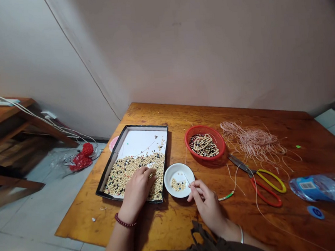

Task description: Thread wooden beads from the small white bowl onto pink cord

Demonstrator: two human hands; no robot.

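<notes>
My left hand (137, 189) rests in a shallow black-edged tray (107, 172) full of small cream beads, its fingers curled down onto the beads at the tray's near right. My right hand (206, 201) is closed in a pinch on a thin needle (186, 178) that points up over a small white dish (171, 175) holding a few beads. A thread with several green and pale beads (227, 196) trails from this hand to the right across the wooden table (164, 226).
A red basket (219, 137) of finished bead strings stands behind the dish. A pile of pink cord (252, 140) lies right of it, with scissors (261, 180) that have yellow and red handles. A plastic bottle (320, 189) lies at the far right, and a blue cap (316, 212) sits near it.
</notes>
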